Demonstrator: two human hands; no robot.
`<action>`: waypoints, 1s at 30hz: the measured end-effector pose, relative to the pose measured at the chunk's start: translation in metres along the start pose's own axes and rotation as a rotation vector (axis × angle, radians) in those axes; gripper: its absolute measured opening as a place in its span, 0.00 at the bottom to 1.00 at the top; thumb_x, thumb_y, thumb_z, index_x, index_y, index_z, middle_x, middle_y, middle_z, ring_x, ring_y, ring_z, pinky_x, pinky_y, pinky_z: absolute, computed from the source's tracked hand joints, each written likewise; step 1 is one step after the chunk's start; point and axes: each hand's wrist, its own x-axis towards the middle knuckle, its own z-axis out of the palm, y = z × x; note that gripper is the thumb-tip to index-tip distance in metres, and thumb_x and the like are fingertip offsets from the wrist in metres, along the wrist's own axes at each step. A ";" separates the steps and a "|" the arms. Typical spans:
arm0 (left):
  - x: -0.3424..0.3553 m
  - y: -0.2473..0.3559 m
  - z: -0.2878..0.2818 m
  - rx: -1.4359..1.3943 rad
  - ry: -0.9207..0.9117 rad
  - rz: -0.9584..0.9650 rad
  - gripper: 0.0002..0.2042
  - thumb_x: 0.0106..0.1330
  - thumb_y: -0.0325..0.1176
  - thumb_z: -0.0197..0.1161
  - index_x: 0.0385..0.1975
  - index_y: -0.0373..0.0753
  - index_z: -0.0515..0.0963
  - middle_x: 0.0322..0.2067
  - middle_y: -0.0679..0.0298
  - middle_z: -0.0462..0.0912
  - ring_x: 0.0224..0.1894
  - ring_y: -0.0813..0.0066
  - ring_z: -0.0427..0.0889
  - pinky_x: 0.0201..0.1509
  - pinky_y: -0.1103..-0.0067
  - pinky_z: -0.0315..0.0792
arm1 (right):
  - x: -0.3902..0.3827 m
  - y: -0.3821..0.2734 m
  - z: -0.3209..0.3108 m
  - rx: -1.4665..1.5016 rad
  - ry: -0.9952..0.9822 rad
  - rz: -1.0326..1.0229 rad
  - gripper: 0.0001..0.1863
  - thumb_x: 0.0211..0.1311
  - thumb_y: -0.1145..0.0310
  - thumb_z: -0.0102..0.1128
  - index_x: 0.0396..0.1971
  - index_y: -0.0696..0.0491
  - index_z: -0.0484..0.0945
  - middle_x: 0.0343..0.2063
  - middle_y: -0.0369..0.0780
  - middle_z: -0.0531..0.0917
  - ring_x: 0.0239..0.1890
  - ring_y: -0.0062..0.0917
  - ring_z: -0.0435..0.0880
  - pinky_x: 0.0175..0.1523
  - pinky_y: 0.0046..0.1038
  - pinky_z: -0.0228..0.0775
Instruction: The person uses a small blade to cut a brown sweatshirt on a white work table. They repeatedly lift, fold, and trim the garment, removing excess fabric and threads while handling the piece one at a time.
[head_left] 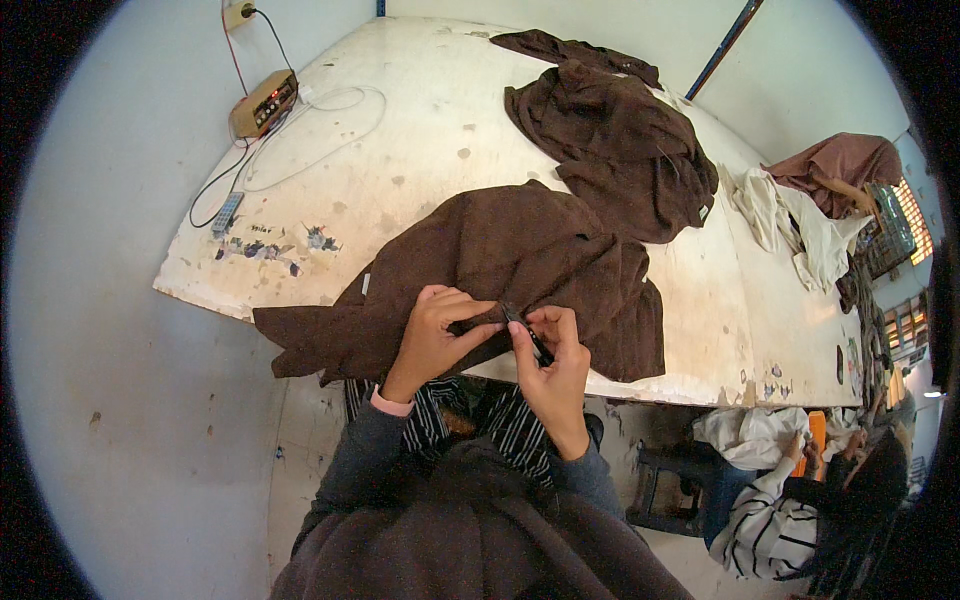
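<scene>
A dark brown garment [500,240] lies spread along the near edge of the table, part of it hanging over. My left hand [440,330] pinches a bit of its cloth between thumb and fingers. In my right hand [557,365] is a small black thread snipper [540,345], its tip pointing up and left at the cloth by my left fingertips. The two hands are close together, nearly touching. Whether the blades have a thread between them is too small to tell.
More brown garments [620,130] are heaped farther back on the white table [430,110]. A small radio-like box [265,103] with cables and a grey remote control [227,214] sit at the left. White cloth [800,225] lies at the right, where other people [775,520] sit.
</scene>
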 end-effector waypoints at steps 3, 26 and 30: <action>-0.001 -0.001 0.002 0.009 0.005 -0.014 0.13 0.55 0.33 0.77 0.39 0.37 0.87 0.31 0.62 0.87 0.36 0.68 0.84 0.54 0.70 0.68 | -0.002 0.001 0.002 0.030 0.023 0.012 0.11 0.68 0.71 0.66 0.41 0.60 0.74 0.29 0.40 0.84 0.35 0.17 0.82 0.43 0.21 0.73; 0.000 -0.003 -0.003 0.021 -0.086 0.009 0.13 0.52 0.29 0.76 0.38 0.40 0.87 0.31 0.64 0.87 0.39 0.68 0.83 0.58 0.70 0.66 | 0.016 0.000 -0.006 -0.295 -0.225 -0.377 0.11 0.62 0.72 0.69 0.44 0.52 0.84 0.28 0.35 0.79 0.28 0.12 0.76 0.34 0.22 0.68; 0.008 0.013 -0.001 0.009 -0.090 -0.030 0.14 0.52 0.30 0.76 0.40 0.43 0.88 0.32 0.66 0.87 0.40 0.70 0.83 0.58 0.71 0.65 | 0.013 0.034 0.002 0.616 -0.188 0.055 0.06 0.68 0.70 0.65 0.38 0.56 0.81 0.28 0.31 0.77 0.20 0.13 0.66 0.26 0.23 0.58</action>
